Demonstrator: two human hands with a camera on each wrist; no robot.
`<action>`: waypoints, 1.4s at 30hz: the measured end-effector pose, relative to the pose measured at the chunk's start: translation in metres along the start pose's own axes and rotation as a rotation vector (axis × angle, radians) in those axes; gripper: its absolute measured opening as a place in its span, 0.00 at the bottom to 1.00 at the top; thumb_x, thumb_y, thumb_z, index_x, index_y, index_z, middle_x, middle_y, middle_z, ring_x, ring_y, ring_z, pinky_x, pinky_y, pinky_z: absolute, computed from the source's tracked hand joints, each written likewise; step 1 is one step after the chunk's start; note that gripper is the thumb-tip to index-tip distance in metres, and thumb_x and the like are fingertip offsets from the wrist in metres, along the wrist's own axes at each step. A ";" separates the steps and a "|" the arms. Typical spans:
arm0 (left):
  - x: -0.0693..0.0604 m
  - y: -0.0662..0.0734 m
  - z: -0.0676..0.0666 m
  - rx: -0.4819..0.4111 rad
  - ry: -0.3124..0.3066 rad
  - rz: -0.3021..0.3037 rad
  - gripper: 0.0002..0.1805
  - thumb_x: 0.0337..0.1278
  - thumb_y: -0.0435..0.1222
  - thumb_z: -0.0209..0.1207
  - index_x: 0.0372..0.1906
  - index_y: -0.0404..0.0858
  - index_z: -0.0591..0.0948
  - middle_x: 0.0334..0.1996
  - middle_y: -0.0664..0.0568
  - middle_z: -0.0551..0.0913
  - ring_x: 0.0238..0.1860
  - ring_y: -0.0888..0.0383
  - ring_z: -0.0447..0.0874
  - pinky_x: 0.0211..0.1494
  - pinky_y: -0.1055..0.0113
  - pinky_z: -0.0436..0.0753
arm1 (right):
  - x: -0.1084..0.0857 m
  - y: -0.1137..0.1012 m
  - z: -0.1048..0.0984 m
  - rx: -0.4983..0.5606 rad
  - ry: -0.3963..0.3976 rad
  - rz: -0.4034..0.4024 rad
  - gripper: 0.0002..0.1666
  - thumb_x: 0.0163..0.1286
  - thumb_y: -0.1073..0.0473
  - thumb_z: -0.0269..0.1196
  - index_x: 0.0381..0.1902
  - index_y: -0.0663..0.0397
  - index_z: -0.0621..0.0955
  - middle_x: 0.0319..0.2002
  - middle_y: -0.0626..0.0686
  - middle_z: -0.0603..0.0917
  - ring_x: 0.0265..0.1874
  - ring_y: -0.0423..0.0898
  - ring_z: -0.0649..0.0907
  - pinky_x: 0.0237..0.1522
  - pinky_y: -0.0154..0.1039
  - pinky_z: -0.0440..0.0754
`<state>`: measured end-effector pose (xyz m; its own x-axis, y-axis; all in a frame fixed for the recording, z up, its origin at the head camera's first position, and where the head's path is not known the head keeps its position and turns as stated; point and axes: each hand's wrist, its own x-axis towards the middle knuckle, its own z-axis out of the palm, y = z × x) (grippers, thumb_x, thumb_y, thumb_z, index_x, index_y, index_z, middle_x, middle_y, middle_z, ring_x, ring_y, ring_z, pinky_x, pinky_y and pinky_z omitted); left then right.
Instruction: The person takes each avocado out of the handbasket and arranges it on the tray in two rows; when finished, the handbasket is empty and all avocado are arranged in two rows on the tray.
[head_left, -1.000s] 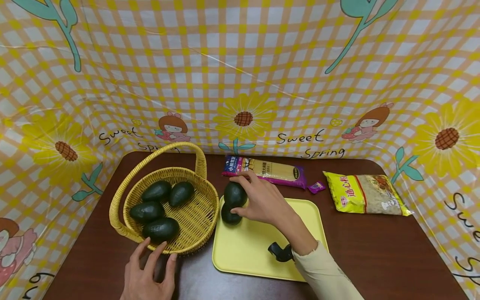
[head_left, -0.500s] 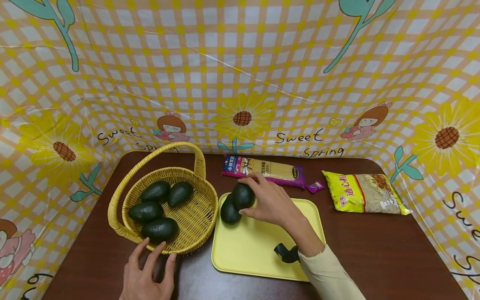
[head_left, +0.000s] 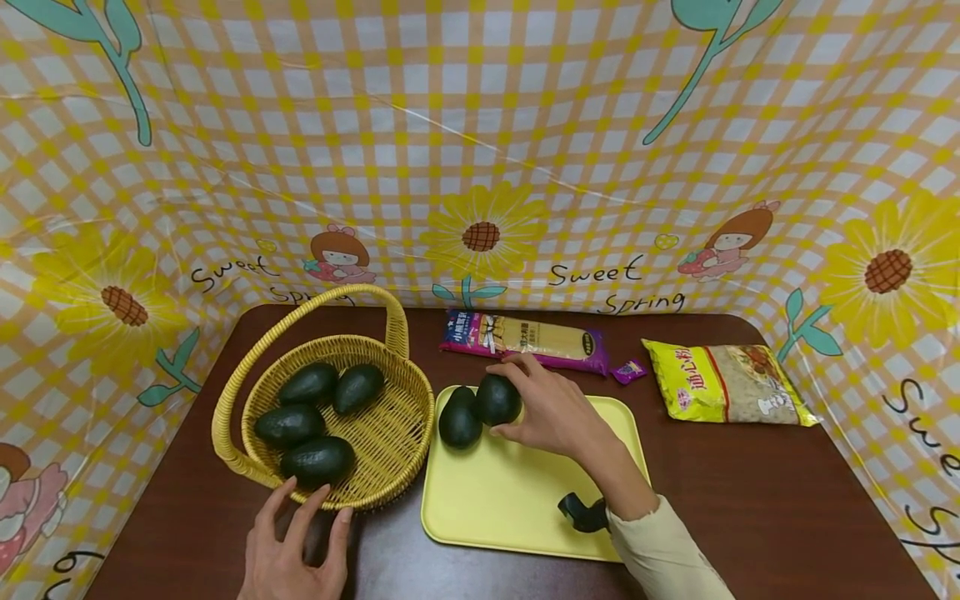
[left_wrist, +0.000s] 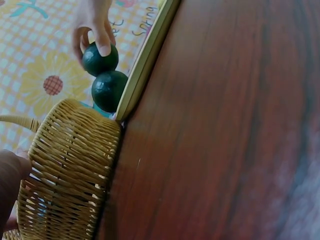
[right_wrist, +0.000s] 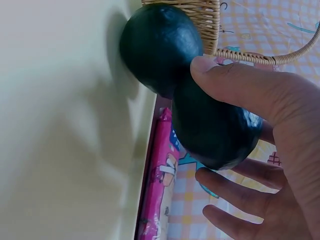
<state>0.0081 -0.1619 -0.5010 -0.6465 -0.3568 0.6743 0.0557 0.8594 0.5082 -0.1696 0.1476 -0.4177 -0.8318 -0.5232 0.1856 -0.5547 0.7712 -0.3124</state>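
Right hand (head_left: 555, 408) grips an avocado (head_left: 498, 400) over the yellow tray (head_left: 517, 500), thumb opposing fingers for control, I judge from here; left hand (head_left: 294, 548), fingers spread, touches the basket (head_left: 384, 442), perhaps steadying it.

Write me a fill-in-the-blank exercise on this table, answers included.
Inside the basket lie ____ avocados.
The colour of the tray is ____.
Of basket and tray, the left hand is nearer the ____.
Including the one in the right hand, ____ avocados are outside the basket.

Missing words: four; yellow; basket; two.
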 end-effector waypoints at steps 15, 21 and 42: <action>-0.001 -0.001 0.001 0.001 0.010 -0.004 0.18 0.53 0.43 0.79 0.48 0.40 0.93 0.58 0.34 0.83 0.41 0.30 0.83 0.38 0.33 0.80 | -0.010 0.011 0.014 0.024 -0.023 -0.030 0.50 0.54 0.45 0.86 0.72 0.46 0.80 0.67 0.54 0.79 0.46 0.57 0.89 0.46 0.57 0.87; 0.001 0.000 0.001 -0.013 0.011 0.004 0.19 0.51 0.41 0.79 0.48 0.38 0.92 0.58 0.32 0.83 0.40 0.30 0.83 0.39 0.33 0.80 | -0.010 0.014 0.017 0.016 -0.045 -0.054 0.50 0.52 0.45 0.87 0.71 0.47 0.80 0.68 0.55 0.79 0.45 0.57 0.89 0.46 0.57 0.87; 0.000 0.000 -0.001 0.006 -0.007 0.001 0.18 0.57 0.45 0.77 0.48 0.40 0.93 0.59 0.33 0.83 0.38 0.30 0.83 0.33 0.34 0.80 | -0.014 0.020 0.023 0.007 -0.075 -0.084 0.53 0.54 0.43 0.87 0.74 0.48 0.78 0.71 0.57 0.78 0.53 0.61 0.88 0.49 0.62 0.87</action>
<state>0.0089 -0.1623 -0.5001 -0.6517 -0.3532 0.6713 0.0517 0.8623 0.5038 -0.1685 0.1620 -0.4482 -0.7782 -0.6120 0.1411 -0.6222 0.7208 -0.3055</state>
